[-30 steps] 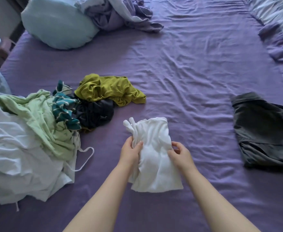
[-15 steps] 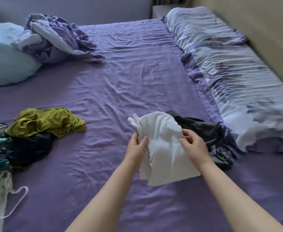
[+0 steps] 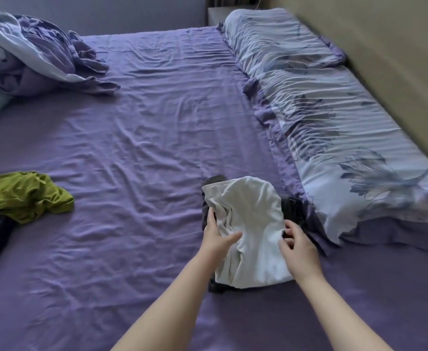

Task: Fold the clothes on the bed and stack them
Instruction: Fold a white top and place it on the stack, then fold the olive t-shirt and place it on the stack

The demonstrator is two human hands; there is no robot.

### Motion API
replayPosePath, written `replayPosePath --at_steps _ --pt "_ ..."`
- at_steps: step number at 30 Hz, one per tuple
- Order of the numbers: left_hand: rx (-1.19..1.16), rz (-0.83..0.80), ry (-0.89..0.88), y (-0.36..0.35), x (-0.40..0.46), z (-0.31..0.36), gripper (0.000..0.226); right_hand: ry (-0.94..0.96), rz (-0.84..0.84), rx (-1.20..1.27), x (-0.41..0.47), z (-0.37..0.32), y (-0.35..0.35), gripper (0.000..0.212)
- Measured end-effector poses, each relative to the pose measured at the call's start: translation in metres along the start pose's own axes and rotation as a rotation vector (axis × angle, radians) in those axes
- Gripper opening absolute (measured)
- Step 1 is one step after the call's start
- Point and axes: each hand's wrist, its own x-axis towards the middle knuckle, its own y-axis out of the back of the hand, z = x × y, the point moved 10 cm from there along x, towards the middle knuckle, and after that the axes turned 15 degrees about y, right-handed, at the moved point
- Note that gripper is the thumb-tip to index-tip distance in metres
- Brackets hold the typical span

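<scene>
Held at both side edges by left hand (image 3: 216,235) and right hand (image 3: 298,245): folded white garment (image 3: 248,224), soft, light, limp; likely best gripped along folds.

Pretty soft, dim daylight here, with a cool purple cast over everything. The light seems to come from around 11 o'clock, since the bedsheet (image 3: 142,117) creases catch pale highlights there and fade darker toward 6 o'clock. Shadows are gentle, just a soft one under the white garment (image 3: 248,224) and along the long pillow (image 3: 334,138) edge. No real glare anywhere. Sharpness is meh: slight motion smear on the wall (image 3: 395,59) at 2 o'clock and on the pillow print. There's a wide-angle stretch at the edges too, so the forearms look oversized near 6 o'clock.
</scene>
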Motion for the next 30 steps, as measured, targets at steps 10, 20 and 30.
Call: replayPosePath --at_steps 10,20,30 --pt "0.982 0.373 0.021 0.005 -0.002 -0.012 0.058 0.132 -0.191 -0.672 -0.002 0.008 -0.008 0.035" --pt "0.932 0.425 0.05 0.052 -0.051 -0.025 0.049 0.292 -0.426 -0.691 -0.034 -0.052 -0.051 0.054" --pt "0.974 0.378 0.22 0.157 -0.111 -0.097 0.044 0.466 -0.665 -0.687 -0.108 -0.146 -0.147 0.04"
